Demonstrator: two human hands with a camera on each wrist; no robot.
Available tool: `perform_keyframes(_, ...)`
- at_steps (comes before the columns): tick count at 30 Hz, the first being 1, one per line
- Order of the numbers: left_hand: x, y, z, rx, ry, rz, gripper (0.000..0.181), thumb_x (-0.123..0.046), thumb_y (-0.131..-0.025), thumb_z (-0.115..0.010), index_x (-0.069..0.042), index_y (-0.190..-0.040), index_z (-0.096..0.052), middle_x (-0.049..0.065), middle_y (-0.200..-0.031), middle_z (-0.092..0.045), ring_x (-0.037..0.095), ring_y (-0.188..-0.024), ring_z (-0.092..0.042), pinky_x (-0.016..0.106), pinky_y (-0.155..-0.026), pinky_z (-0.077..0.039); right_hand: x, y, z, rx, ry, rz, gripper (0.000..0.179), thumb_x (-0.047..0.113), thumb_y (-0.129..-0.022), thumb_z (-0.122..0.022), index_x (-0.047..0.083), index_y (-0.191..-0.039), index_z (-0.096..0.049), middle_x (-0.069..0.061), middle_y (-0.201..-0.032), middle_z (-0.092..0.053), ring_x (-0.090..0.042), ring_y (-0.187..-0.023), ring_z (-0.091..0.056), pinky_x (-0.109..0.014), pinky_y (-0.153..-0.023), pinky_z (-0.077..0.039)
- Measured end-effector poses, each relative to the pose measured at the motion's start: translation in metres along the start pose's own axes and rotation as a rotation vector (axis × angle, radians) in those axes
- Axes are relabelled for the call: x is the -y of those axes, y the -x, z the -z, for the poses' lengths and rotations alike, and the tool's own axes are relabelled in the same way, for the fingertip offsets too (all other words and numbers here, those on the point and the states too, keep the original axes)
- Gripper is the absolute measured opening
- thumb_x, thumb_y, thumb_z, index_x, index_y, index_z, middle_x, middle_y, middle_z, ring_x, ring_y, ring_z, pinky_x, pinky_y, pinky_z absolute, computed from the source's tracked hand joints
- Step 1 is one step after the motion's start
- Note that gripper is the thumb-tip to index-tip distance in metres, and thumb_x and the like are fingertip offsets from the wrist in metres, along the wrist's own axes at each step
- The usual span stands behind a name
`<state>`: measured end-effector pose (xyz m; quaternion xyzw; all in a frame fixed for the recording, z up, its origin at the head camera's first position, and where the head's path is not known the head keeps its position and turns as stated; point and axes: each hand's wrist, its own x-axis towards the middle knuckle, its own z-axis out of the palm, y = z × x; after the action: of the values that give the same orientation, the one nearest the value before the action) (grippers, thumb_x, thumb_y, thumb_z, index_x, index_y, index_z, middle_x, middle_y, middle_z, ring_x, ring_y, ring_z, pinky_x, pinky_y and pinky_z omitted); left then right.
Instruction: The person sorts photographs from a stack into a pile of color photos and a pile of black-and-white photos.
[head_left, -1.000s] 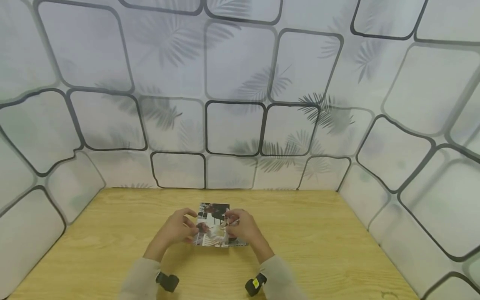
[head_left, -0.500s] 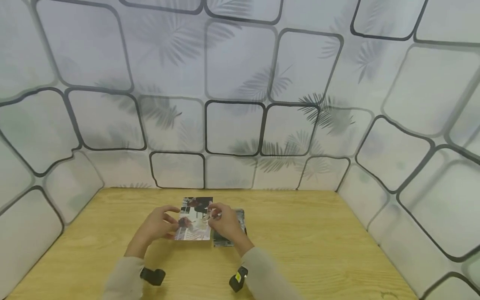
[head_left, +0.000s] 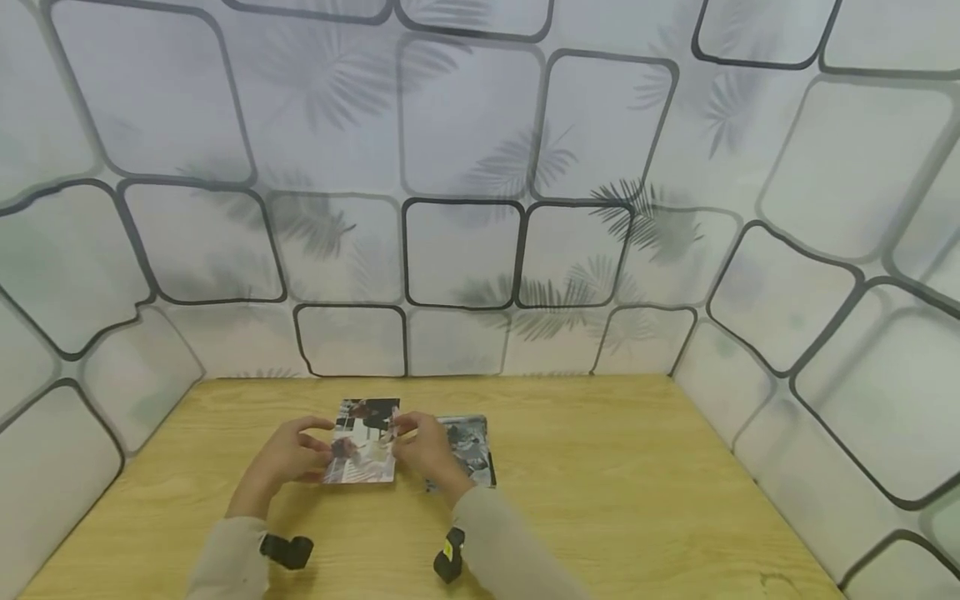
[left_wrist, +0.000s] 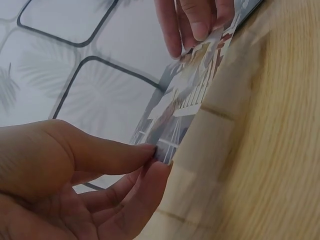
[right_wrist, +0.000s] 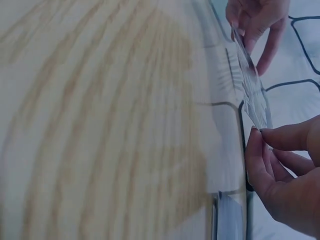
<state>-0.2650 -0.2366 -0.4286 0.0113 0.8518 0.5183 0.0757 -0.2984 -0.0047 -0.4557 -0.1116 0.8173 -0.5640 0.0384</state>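
Observation:
A glossy photo print [head_left: 362, 446] with people on it is held above the wooden table between both hands. My left hand [head_left: 288, 452] pinches its left edge between thumb and fingers; the left wrist view shows the thumb [left_wrist: 125, 156] pressed on a lower corner. At the opposite edge, my right hand [head_left: 427, 454] pinches the print, thumb against fingertips, as the right wrist view shows. Just right of that hand lies a dark grey picture item [head_left: 472, 446] on the table, partly hidden by the right hand and wrist. Whether it is one sheet or a stack, I cannot tell.
The light wood tabletop [head_left: 600, 483] reaches back to a wall [head_left: 465, 258] covered in patterned sheeting, which also closes off the left and right sides. Black wrist cameras sit on the left wrist [head_left: 288, 552] and the right wrist [head_left: 449, 557].
Both hands have carried the photo print to the left, off the grey picture item. That item, mostly covered before, now shows more and stays in place.

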Motion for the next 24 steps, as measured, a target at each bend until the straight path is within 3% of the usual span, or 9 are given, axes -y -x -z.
perform_keyframes(10,0.012,-0.001,0.011,-0.038,-0.034,0.011,0.053,0.008,-0.092,-0.064,0.015,-0.141,-0.046,0.036,-0.111,-0.064,0.018,-0.079,-0.069,0.040,-0.070,-0.065,0.002,-0.008,-0.022,-0.071,0.097,0.043,0.028,-0.009,-0.078,-0.074,-0.007,-0.106,-0.075,-0.018,-0.099,-0.078,-0.021,-0.081,-0.077,-0.021,-0.066,-0.060)
perform_keyframes(19,0.016,-0.003,0.010,-0.089,-0.094,0.025,0.049,0.008,-0.091,-0.063,0.018,-0.137,-0.049,0.040,-0.111,-0.065,0.017,-0.073,-0.068,0.036,-0.066,-0.064,0.006,-0.013,-0.029,-0.057,0.145,0.033,0.030,-0.007,-0.078,-0.073,-0.006,-0.108,-0.076,-0.015,-0.099,-0.078,-0.018,-0.084,-0.074,-0.020,-0.069,-0.058)
perform_keyframes(24,0.015,-0.004,0.010,-0.110,-0.147,0.039,0.046,0.008,-0.091,-0.062,0.019,-0.134,-0.052,0.038,-0.110,-0.066,0.016,-0.071,-0.068,0.035,-0.064,-0.063,0.006,-0.015,-0.034,-0.077,0.184,0.028,0.029,-0.009,-0.073,-0.073,-0.003,-0.101,-0.078,-0.011,-0.092,-0.078,-0.013,-0.079,-0.070,-0.019,-0.070,-0.057)
